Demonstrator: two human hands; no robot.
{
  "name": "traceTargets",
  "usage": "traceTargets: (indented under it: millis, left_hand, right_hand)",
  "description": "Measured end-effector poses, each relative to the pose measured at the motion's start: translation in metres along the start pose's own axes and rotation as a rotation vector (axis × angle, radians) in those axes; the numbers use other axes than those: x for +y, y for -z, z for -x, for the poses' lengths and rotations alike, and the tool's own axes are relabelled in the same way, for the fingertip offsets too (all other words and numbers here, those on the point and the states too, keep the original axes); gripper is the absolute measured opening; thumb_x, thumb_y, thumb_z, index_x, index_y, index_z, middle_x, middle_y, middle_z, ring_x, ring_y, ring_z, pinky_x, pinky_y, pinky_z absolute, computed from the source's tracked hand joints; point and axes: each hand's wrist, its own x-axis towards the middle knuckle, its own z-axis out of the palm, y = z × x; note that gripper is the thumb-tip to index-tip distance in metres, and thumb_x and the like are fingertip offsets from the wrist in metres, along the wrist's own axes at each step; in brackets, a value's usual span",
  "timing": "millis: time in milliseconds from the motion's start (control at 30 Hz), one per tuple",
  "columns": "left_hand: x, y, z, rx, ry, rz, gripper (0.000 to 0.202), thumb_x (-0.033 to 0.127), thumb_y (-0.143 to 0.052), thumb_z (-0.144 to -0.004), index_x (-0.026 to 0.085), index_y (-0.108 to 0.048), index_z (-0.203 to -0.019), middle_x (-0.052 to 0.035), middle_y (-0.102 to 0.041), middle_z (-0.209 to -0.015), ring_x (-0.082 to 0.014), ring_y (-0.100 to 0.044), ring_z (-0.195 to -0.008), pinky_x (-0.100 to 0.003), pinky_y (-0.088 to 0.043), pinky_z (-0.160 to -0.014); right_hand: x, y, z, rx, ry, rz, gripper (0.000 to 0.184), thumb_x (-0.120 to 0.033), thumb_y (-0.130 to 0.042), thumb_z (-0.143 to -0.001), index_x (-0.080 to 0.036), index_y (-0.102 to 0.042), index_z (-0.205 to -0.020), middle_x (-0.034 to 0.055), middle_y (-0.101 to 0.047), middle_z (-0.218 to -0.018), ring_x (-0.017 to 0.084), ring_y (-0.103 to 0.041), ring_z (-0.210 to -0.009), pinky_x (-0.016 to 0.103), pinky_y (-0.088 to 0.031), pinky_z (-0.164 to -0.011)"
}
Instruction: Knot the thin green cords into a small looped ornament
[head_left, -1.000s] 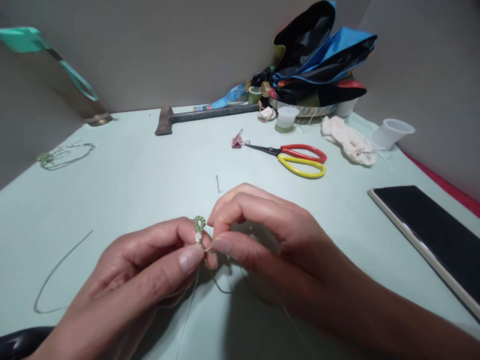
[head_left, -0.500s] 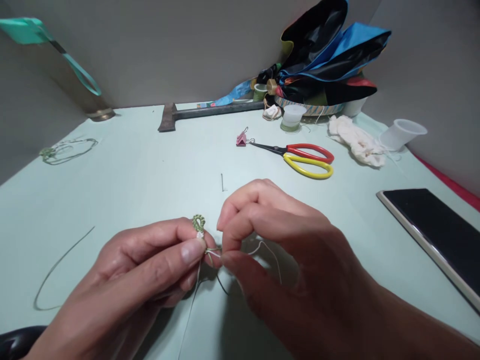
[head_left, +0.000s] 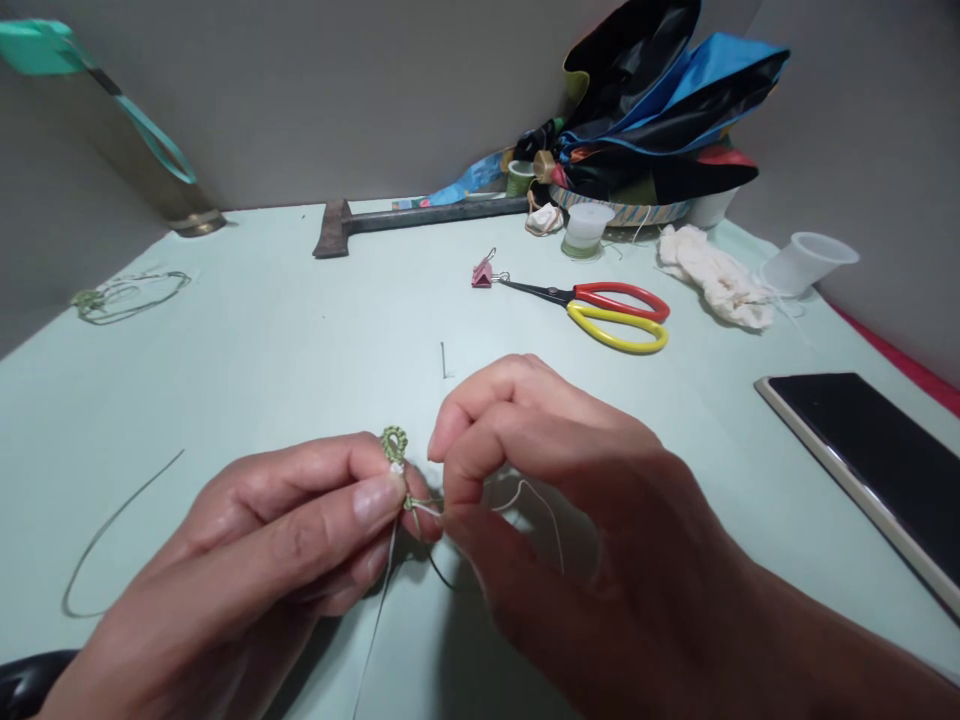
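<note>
My left hand [head_left: 270,540] pinches a small green knotted loop [head_left: 394,444] of cord between thumb and forefinger, with a white bead just under the loop. My right hand [head_left: 540,470] is closed in a pinch on a thin pale thread [head_left: 525,492] right beside that piece. The thread curls back under my right palm. More cord hangs down from the piece toward me. Both hands hover low over the pale green table [head_left: 300,340].
Red and yellow scissors [head_left: 600,312] lie behind my hands, next to a pink binder clip [head_left: 482,273]. A phone [head_left: 870,460] lies at the right. A clear cup [head_left: 808,262], a white cloth [head_left: 716,275], a thread spool [head_left: 585,230] and a basket of coloured fabric [head_left: 652,130] sit at the back.
My right hand drew the thread a little to the right, away from the green loop, and a small arc of thread now shows beneath it. The left hand kept its pinch.
</note>
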Motion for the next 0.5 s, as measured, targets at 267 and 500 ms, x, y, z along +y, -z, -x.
traceTargets:
  millis: [267, 500]
  left_hand:
    - [0.001, 0.001, 0.002, 0.020, 0.025, -0.022, 0.041, 0.054, -0.098, -0.086, 0.026, -0.078, -0.063, 0.0002, -0.061, -0.060, -0.0171, -0.046, -0.060, -0.026, -0.047, -0.054]
    - [0.014, -0.011, -0.016, 0.023, 0.058, -0.081, 0.031, 0.059, -0.086, -0.085, 0.028, -0.083, -0.084, -0.0020, -0.059, -0.058, -0.0278, -0.060, -0.068, -0.037, -0.056, -0.063]
  right_hand:
    - [0.001, 0.000, 0.000, 0.011, -0.026, 0.040, 0.019, -0.027, -0.071, -0.105, -0.032, -0.070, -0.087, 0.0029, -0.076, -0.095, 0.028, -0.076, -0.094, 0.037, -0.067, -0.079]
    - [-0.001, 0.001, -0.004, -0.025, 0.006, -0.055, 0.019, -0.015, -0.069, -0.106, -0.026, -0.066, -0.091, -0.0007, -0.077, -0.097, 0.018, -0.076, -0.090, 0.030, -0.063, -0.082]
